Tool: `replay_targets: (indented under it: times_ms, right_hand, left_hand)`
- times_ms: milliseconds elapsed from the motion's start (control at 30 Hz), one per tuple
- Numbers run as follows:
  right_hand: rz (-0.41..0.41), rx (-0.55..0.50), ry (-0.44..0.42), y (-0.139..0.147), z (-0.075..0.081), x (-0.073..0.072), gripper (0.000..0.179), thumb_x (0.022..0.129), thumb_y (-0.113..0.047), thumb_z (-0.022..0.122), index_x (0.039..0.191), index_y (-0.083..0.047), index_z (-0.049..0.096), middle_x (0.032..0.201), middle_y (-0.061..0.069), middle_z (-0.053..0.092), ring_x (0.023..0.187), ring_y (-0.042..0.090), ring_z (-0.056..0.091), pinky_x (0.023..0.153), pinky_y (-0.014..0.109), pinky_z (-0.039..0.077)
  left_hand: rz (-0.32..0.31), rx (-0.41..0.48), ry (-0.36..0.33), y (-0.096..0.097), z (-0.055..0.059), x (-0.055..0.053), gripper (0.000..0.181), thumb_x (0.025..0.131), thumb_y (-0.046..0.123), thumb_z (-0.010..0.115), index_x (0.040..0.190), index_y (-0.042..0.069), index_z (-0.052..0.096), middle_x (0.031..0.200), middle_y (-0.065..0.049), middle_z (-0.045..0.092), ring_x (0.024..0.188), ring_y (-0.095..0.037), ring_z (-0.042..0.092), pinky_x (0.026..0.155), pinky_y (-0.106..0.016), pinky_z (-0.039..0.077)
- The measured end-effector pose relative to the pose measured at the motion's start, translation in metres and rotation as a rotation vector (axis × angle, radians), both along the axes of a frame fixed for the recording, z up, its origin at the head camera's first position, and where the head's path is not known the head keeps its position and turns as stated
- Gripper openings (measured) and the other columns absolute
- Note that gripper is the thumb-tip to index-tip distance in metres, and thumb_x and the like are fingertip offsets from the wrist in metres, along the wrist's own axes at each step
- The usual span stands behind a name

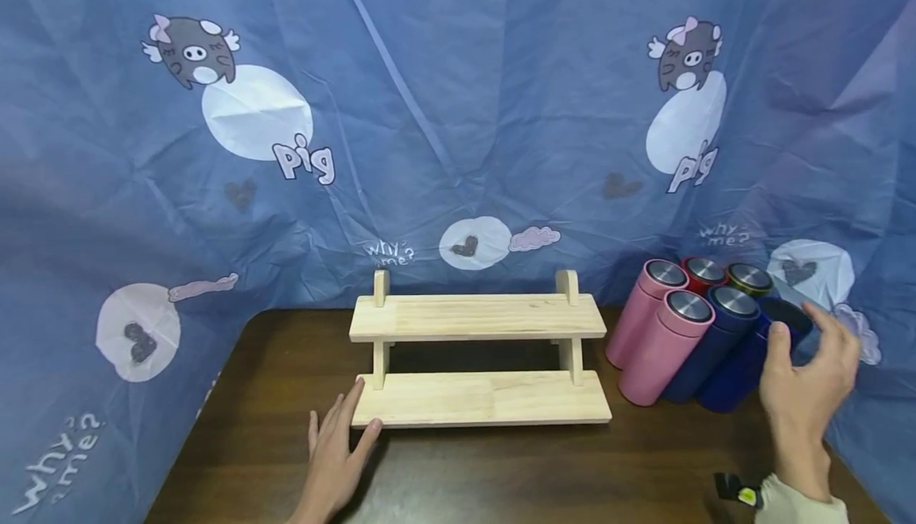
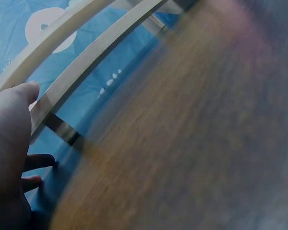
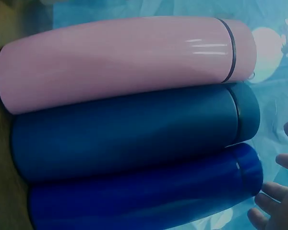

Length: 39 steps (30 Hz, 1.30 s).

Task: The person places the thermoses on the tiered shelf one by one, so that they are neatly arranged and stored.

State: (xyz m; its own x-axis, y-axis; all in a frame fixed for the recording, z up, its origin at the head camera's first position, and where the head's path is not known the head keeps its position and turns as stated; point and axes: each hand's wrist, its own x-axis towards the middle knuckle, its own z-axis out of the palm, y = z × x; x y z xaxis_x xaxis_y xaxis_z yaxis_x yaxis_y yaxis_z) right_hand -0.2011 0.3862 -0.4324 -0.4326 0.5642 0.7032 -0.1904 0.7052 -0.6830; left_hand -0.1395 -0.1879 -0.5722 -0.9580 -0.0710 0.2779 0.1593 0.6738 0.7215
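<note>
My left hand (image 1: 335,458) rests at the left end of the lower board of a pale wooden two-tier rack (image 1: 479,398). Its fingers are extended along the board's edge; the left wrist view shows the thumb (image 2: 29,91) near the wood. On the right, my right hand (image 1: 812,381) hovers by the top of a bright blue thermos (image 1: 737,365), fingers spread and gripping nothing. Whether a fingertip touches the lid, I cannot tell. Beside that thermos stand a dark blue thermos (image 3: 129,134) and a pink thermos (image 3: 120,62), all upright.
Behind the front thermoses are another pink thermos (image 1: 637,309), a red-rimmed thermos (image 1: 704,269) and a dark one with a yellowish rim (image 1: 749,276). Everything stands on a dark brown table (image 1: 501,476). A blue printed cloth (image 1: 458,110) hangs behind it and at the sides.
</note>
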Motion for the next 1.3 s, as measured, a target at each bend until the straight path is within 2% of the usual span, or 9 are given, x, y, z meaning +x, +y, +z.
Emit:
replay_targets:
  times_ms: [100,167,333,500,633,733,800,1033,1300]
  right_hand:
    - [-0.009,-0.023,-0.006,0.004,-0.004,-0.003,0.045,0.097,-0.01,0.072,0.141,-0.003,0.074,0.139,-0.006,0.063,0.137,0.015,0.055,0.109,0.016,0.035]
    - [-0.004,-0.021,-0.02,0.006,-0.006,-0.004,0.044,0.097,-0.011,0.073,0.141,-0.004,0.075,0.139,-0.008,0.063,0.135,0.01,0.054,0.103,0.013,0.034]
    - [0.035,0.002,-0.08,0.014,-0.011,-0.005,0.049,0.099,-0.016,0.072,0.147,-0.005,0.071,0.156,0.024,0.058,0.15,0.035,0.05,0.123,0.026,0.034]
    - [0.033,-0.013,-0.166,0.022,-0.026,-0.007,0.054,0.103,-0.017,0.072,0.156,-0.015,0.064,0.156,0.026,0.058,0.143,0.044,0.054,0.119,0.025,0.035]
    - [0.036,-0.065,-0.224,0.026,-0.038,-0.011,0.058,0.107,-0.023,0.07,0.163,-0.028,0.056,0.154,0.024,0.062,0.133,0.02,0.061,0.106,0.015,0.036]
    - [0.061,-0.091,-0.23,0.028,-0.043,-0.013,0.061,0.106,-0.027,0.072,0.165,-0.033,0.054,0.154,0.022,0.063,0.121,-0.006,0.053,0.102,0.011,0.036]
    - [0.075,-0.086,-0.213,0.029,-0.044,-0.014,0.064,0.104,-0.026,0.076,0.164,-0.033,0.055,0.153,0.021,0.064,0.113,-0.015,0.048,0.1,0.011,0.038]
    - [0.079,-0.064,-0.145,0.026,-0.044,-0.018,0.065,0.1,-0.022,0.081,0.16,-0.032,0.06,0.15,0.013,0.068,0.108,-0.017,0.051,0.094,0.01,0.042]
    - [0.053,-0.074,-0.215,0.031,-0.033,-0.009,0.068,0.097,-0.018,0.087,0.16,-0.026,0.061,0.143,0.02,0.069,0.093,-0.022,0.048,0.087,0.004,0.043]
  left_hand:
    - [-0.001,0.0,-0.005,0.0,-0.001,0.0,0.068,0.112,0.037,0.065,0.171,0.013,0.042,0.171,-0.019,0.048,0.155,-0.059,0.042,0.125,-0.083,0.005]
    - [0.002,0.001,-0.012,0.001,-0.002,0.0,0.068,0.112,0.038,0.066,0.171,0.014,0.042,0.171,-0.02,0.048,0.155,-0.059,0.042,0.125,-0.083,0.006]
    - [0.009,0.008,-0.017,0.001,-0.001,0.001,0.069,0.111,0.038,0.068,0.171,0.013,0.043,0.17,-0.021,0.049,0.154,-0.059,0.042,0.125,-0.083,0.006]
    - [0.003,0.012,-0.001,0.0,-0.002,0.001,0.069,0.11,0.036,0.069,0.17,0.013,0.044,0.169,-0.021,0.05,0.153,-0.059,0.043,0.124,-0.084,0.007]
    - [0.008,0.007,0.002,-0.001,-0.002,0.002,0.068,0.111,0.037,0.069,0.17,0.013,0.044,0.169,-0.022,0.05,0.153,-0.06,0.043,0.125,-0.083,0.007]
    - [0.016,0.009,-0.018,-0.002,-0.002,0.002,0.069,0.111,0.039,0.068,0.17,0.013,0.043,0.17,-0.021,0.048,0.154,-0.059,0.042,0.125,-0.083,0.006]
    - [0.02,0.008,-0.039,-0.003,-0.001,0.002,0.07,0.111,0.041,0.067,0.171,0.014,0.042,0.171,-0.021,0.047,0.155,-0.059,0.04,0.126,-0.082,0.005]
    - [0.026,-0.005,-0.071,-0.004,0.003,0.001,0.071,0.112,0.043,0.065,0.172,0.013,0.041,0.171,-0.022,0.047,0.156,-0.058,0.04,0.126,-0.082,0.004]
    - [0.014,-0.017,-0.017,-0.001,0.001,0.0,0.068,0.111,0.038,0.068,0.17,0.013,0.043,0.17,-0.021,0.05,0.153,-0.059,0.044,0.125,-0.084,0.008]
